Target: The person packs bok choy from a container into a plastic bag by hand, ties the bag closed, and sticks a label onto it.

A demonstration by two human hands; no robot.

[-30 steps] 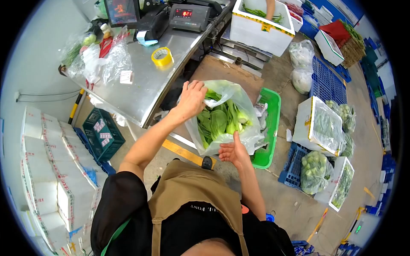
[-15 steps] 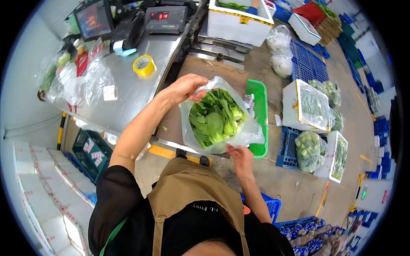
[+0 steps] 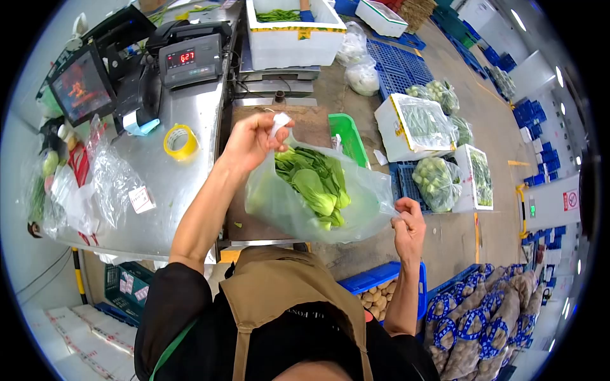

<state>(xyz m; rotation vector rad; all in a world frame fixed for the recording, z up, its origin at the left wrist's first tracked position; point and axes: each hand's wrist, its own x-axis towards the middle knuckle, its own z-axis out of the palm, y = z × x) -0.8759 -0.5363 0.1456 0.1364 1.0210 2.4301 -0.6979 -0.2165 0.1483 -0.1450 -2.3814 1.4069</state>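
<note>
A clear plastic bag [image 3: 365,190] hangs stretched between my two hands in front of my apron. Inside it lies a bunch of bok choy [image 3: 318,184], leaves toward the upper left and pale stems toward the lower right. My left hand [image 3: 259,138] is closed on the bag's gathered upper left corner, with a white bunched tip poking out above the fingers. At the right corner, my right hand [image 3: 408,228] pinches the plastic with thumb and fingers. Beneath the bag are a brown board [image 3: 308,124] and a green basket [image 3: 349,136], both partly covered.
On the left, a steel counter [image 3: 152,209] carries yellow tape [image 3: 180,141], a scale display [image 3: 190,58], a screen [image 3: 82,86] and bagged vegetables [image 3: 105,171]. A white foam box [image 3: 295,47] stands ahead. Foam boxes [image 3: 416,127] sit right. Potatoes fill a blue crate [image 3: 375,275] near my right arm.
My right hand has moved right and up, pulling the bag wide. The bok choy now lies lower in it. My view has turned to the right, and the display reading differs.
</note>
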